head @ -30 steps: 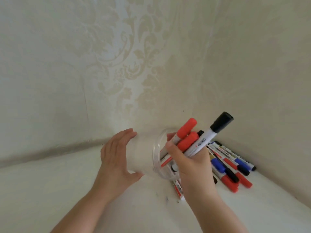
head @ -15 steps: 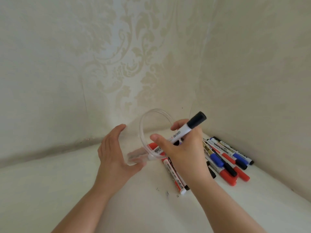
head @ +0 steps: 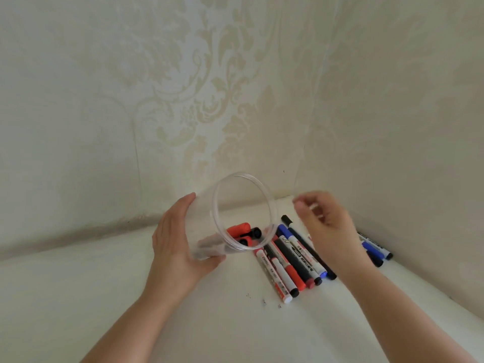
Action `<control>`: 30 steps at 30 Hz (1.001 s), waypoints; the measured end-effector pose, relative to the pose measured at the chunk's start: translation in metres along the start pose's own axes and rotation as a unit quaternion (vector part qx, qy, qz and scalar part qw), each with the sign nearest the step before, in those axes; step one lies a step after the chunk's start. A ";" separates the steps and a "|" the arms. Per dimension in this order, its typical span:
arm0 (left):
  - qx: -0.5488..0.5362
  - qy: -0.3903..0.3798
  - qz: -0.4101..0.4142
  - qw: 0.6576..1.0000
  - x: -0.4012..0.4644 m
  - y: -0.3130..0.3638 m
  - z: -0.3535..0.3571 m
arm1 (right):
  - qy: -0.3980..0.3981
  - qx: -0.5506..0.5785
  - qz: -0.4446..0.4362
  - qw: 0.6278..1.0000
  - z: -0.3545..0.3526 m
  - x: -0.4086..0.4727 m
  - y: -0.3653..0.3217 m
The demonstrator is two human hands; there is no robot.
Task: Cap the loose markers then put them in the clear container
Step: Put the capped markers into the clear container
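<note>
Container (head: 243, 213): clear, round, tilted with its open rim facing the camera and to the right; base held low on the white surface (head: 104, 297). Left hand (head: 178, 242) grips its wall, fingers behind, thumb under the near side. Contents: marker ends, red and black (head: 242, 231), seen through the rim at the lower side. Markers (head: 290, 260): loose group lying side by side on the surface just right of the container, red, black and blue caps; further blue ones (head: 373, 248) beyond the right wrist, near the wall (head: 406, 127). Right hand (head: 327, 221): blurred, raised above the loose group, fingers loosely curled, nothing seen in its hold.
</note>
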State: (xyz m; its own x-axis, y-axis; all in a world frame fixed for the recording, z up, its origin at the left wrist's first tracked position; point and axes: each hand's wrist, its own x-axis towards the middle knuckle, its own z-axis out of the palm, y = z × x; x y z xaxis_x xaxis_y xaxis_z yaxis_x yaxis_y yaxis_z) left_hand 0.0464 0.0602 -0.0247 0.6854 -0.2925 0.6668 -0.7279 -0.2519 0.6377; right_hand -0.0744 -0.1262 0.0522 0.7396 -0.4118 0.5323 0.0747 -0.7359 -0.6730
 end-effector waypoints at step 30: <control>0.018 -0.026 -0.038 0.999 0.011 -0.006 0.007 | -0.024 0.587 0.241 0.772 -0.021 -0.033 0.003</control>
State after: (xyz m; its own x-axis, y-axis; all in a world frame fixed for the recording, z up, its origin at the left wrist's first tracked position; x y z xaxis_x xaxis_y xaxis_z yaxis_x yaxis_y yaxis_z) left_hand 0.0584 0.0522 -0.0235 0.7376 -0.3192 0.5950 -0.6746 -0.3086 0.6706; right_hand -0.1127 -0.1267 0.0434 0.8929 -0.4443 0.0733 0.3164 0.5033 -0.8041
